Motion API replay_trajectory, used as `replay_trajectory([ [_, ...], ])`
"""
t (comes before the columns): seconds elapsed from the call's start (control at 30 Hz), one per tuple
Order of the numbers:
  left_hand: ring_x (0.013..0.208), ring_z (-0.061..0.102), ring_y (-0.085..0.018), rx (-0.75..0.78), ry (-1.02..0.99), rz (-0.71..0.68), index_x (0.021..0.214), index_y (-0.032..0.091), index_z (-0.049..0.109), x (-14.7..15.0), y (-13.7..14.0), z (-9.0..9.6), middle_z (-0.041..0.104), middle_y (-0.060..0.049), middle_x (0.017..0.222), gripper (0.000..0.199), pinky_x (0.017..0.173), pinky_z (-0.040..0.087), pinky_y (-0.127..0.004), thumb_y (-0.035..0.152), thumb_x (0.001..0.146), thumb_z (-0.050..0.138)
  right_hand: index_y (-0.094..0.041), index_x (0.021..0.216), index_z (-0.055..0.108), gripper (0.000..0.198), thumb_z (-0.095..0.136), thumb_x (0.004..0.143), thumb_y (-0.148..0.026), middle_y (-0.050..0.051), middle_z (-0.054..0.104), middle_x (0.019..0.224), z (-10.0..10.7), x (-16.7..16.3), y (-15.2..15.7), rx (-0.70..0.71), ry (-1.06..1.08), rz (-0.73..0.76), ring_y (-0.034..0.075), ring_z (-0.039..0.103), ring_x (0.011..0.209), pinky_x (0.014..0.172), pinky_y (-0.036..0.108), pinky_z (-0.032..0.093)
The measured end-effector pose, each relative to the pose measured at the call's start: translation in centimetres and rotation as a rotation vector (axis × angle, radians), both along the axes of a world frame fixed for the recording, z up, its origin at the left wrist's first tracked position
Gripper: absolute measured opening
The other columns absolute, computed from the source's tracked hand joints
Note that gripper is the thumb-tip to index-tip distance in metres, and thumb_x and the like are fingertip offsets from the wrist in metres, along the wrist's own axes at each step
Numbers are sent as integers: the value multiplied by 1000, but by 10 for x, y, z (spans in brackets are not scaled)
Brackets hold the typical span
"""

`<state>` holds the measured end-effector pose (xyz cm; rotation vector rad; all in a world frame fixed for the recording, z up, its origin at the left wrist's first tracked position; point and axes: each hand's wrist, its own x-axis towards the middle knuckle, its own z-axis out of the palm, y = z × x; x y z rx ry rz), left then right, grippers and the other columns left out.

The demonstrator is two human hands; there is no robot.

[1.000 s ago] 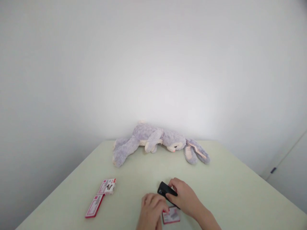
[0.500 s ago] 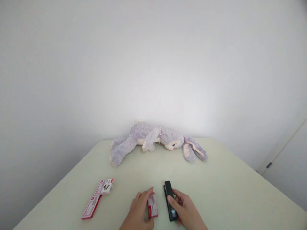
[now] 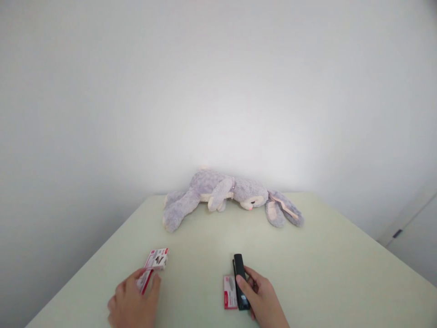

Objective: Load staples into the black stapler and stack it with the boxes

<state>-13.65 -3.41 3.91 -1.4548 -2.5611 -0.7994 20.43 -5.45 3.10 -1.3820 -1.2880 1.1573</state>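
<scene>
My left hand (image 3: 134, 300) reaches over a flat white-and-red box (image 3: 145, 280); thumb and fingers are apart on either side of it, and the hand covers its near part. Touching that box's far end, or very close to it, is a second white-and-red box (image 3: 157, 258) with a dark picture printed on it. My right hand (image 3: 261, 294) is wrapped round a black stapler (image 3: 241, 287) lying lengthwise on the table. Along the stapler's left side rests a small red-and-white box (image 3: 230, 292), close against it.
A lavender plush rabbit (image 3: 218, 191) lies on its side across the back of the pale green table (image 3: 194, 255), its ears to the right. A plain white wall (image 3: 218, 91) rises behind the table.
My left hand has let go of the small box and moved left to the flat box. The small box and the stapler now lie side by side, the gap between them closed.
</scene>
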Motion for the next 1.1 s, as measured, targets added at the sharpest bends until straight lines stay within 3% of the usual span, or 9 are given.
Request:
replay_trajectory([
  [0.07, 102, 64, -37, -57, 14, 28, 134, 28, 58, -26, -6, -3, 64, -10, 117, 58, 87, 54, -54, 61, 88, 45, -15, 134, 63, 73, 57, 89, -72, -8, 41, 68, 0, 0, 0, -14, -4, -3, 7, 38, 40, 31, 20, 37],
  [0.17, 99, 66, -32, -145, 16, -194, 139, 31, 57, -25, -22, -8, 63, -8, 115, 55, 87, 54, -47, 55, 93, 40, -15, 133, 64, 73, 58, 87, -72, -8, 40, 67, 1, -1, 0, -17, 5, -16, 7, 39, 40, 30, 21, 37],
  [0.4, 117, 61, -31, -307, -145, -695, 144, 25, 55, 32, -39, -1, 63, -11, 123, 71, 105, 48, -46, 52, 79, 67, -14, 134, 63, 78, 59, 85, -75, -7, 41, 67, 3, -1, -1, -23, 4, -19, 9, 42, 42, 31, 22, 39],
  [0.53, 121, 59, -29, -224, -225, -854, 134, 26, 61, 60, -29, 12, 61, -10, 126, 60, 107, 47, -42, 32, 75, 68, -13, 134, 62, 78, 59, 86, -74, -7, 41, 67, 5, -1, 0, -25, 1, -7, 8, 40, 41, 31, 21, 38],
  [0.77, 120, 55, -27, -159, -279, -1164, 135, 31, 57, 133, -6, 32, 63, -5, 132, 77, 105, 44, -41, 12, 61, 67, -13, 129, 65, 71, 58, 89, -71, -8, 41, 65, 7, 0, -2, 8, 5, 24, 7, 39, 40, 31, 19, 34],
  [0.87, 116, 55, -28, -227, -285, -1206, 128, 30, 62, 154, -6, 38, 65, -5, 127, 71, 103, 44, -41, 15, 59, 71, -13, 125, 66, 70, 59, 88, -71, -8, 41, 65, 7, 1, -4, 9, 5, 23, 6, 38, 39, 31, 19, 33],
  [0.97, 125, 52, -30, -266, -324, -1202, 138, 28, 56, 154, -7, 38, 60, -7, 137, 85, 110, 41, -45, 23, 57, 81, -13, 125, 66, 71, 58, 87, -73, -8, 43, 66, 6, 2, -5, -6, 12, 19, 6, 39, 39, 31, 20, 33],
  [1.03, 135, 46, -29, -193, -349, -1140, 148, 29, 47, 136, -2, 35, 53, -7, 147, 85, 117, 37, -45, 37, 70, 80, -14, 127, 65, 73, 58, 87, -74, -8, 43, 66, 5, 2, -5, -14, 7, 14, 7, 39, 39, 31, 20, 33],
  [1.1, 138, 45, -23, -36, -317, -967, 146, 32, 50, 101, 10, 33, 53, -3, 148, 53, 118, 36, -41, 41, 94, 53, -14, 129, 65, 73, 58, 87, -74, -8, 43, 66, 4, 2, -6, -15, -1, 9, 7, 40, 40, 32, 20, 33],
])
